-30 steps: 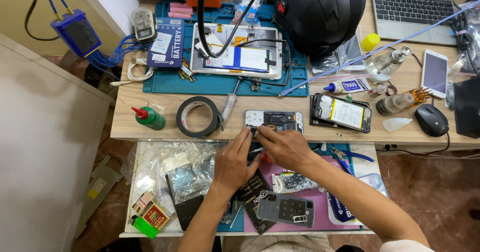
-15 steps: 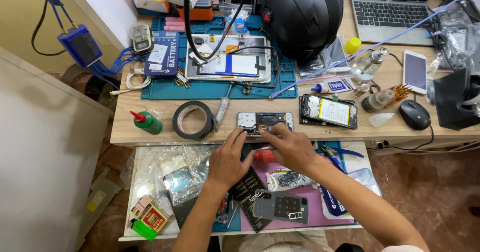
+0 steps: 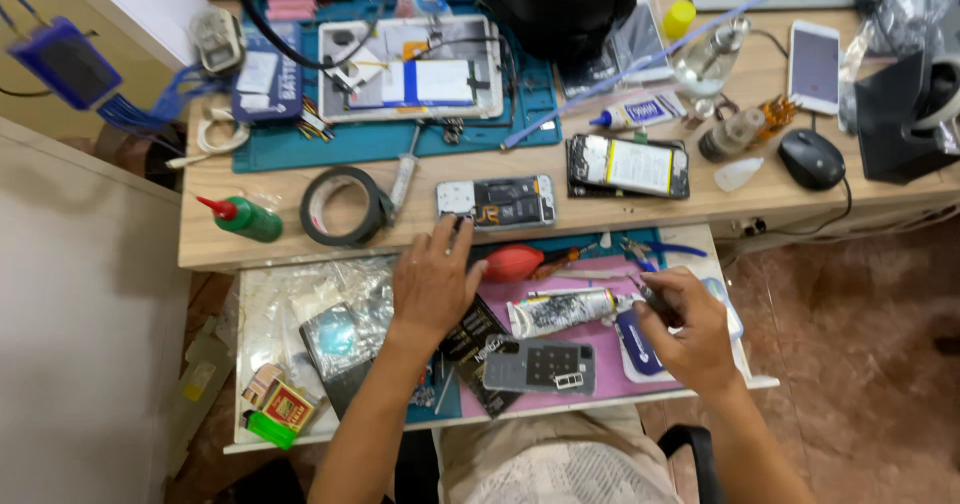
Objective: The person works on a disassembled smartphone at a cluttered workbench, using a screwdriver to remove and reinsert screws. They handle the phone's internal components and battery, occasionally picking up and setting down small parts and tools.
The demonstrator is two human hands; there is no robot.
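Observation:
An opened phone [image 3: 497, 202] with its boards showing lies at the front edge of the wooden desk [image 3: 250, 249]. My left hand [image 3: 435, 282] rests over the open drawer, fingers spread, with the fingertips touching the phone's lower left corner. My right hand [image 3: 692, 332] is lower right over the drawer. Its fingers are closed on a small dark tool [image 3: 655, 299], just right of a crumpled glue tube [image 3: 562, 311]. A grey phone back cover [image 3: 540, 364] lies between my two forearms.
The drawer tray [image 3: 300, 294] holds a red blower bulb [image 3: 515, 262], blue-handled pliers [image 3: 655, 251] and foil bags. On the desk are a second opened phone [image 3: 628, 166], a black tape roll [image 3: 345, 206], a green bottle [image 3: 240, 219], a mouse [image 3: 812, 159], a disassembled tablet [image 3: 410, 69] and a black helmet [image 3: 560, 4].
My right hand has left the phone at the desk edge, dropped right into the drawer and closed on a small tool. My left hand stays by the phone.

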